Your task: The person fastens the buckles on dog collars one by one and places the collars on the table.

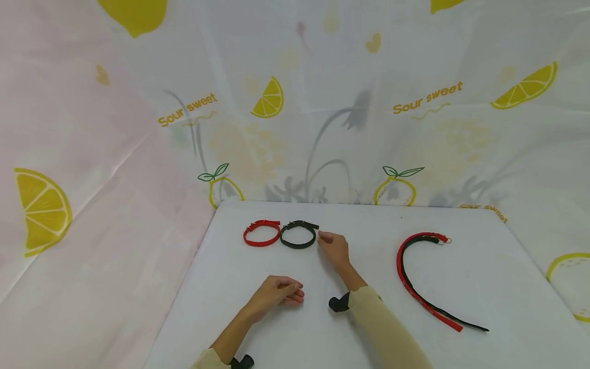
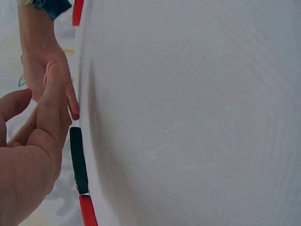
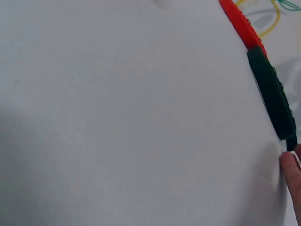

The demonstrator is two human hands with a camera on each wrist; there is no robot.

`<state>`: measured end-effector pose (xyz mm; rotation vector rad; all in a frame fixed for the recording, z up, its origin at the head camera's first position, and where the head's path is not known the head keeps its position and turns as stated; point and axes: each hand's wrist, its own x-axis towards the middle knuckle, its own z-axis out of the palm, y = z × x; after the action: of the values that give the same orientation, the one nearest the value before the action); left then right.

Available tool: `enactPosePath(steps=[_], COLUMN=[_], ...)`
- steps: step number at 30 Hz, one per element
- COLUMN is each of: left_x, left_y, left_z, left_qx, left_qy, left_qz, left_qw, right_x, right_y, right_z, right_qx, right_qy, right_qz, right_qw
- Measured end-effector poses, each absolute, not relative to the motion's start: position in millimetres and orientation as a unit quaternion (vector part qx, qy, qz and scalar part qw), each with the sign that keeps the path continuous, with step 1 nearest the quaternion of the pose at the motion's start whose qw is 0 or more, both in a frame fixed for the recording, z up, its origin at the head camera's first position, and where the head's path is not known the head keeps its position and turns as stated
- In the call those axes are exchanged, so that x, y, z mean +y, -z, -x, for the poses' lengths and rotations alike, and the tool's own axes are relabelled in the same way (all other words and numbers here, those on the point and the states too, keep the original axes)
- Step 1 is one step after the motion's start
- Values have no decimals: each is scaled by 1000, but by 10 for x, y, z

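Observation:
A red collar (image 1: 261, 233), fastened into a ring, lies toward the back of the table. Beside it on the right, the two almost touching, lies a dark collar (image 1: 297, 234) looped the same way, black in the head view and dark green in the wrist views. My right hand (image 1: 335, 249) is just right of the dark collar, fingertips close to its loose end (image 3: 292, 142); a pinch on it does not show. Nearer the front, my left hand (image 1: 279, 292) hovers with loosely bent fingers and nothing in them.
On the right side of the white table (image 1: 369, 230), a red strap (image 1: 400, 266) and a black strap (image 1: 415, 290) lie unfastened in one long curve, with metal rings at their far ends. A lemon-print cloth (image 1: 295, 133) hangs behind the table.

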<state>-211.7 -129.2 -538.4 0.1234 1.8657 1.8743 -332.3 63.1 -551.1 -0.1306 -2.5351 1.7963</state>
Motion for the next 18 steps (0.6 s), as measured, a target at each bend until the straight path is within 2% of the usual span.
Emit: enactPosePath(steps=[12, 18], left_x=[-1221, -1181], left_y=[5416, 5436], left_z=[2110, 2099], left_qx=[674, 668], left_qy=[-688, -689], left_qz=[-68, -73], left_qw=[261, 271], right_x=[1136, 1672], right_y=[5393, 5317], right_z=[3338, 3452], right_qx=[-829, -874], right_qy=[-558, -471], right_qz=[25, -1], right_qw=[33, 118])
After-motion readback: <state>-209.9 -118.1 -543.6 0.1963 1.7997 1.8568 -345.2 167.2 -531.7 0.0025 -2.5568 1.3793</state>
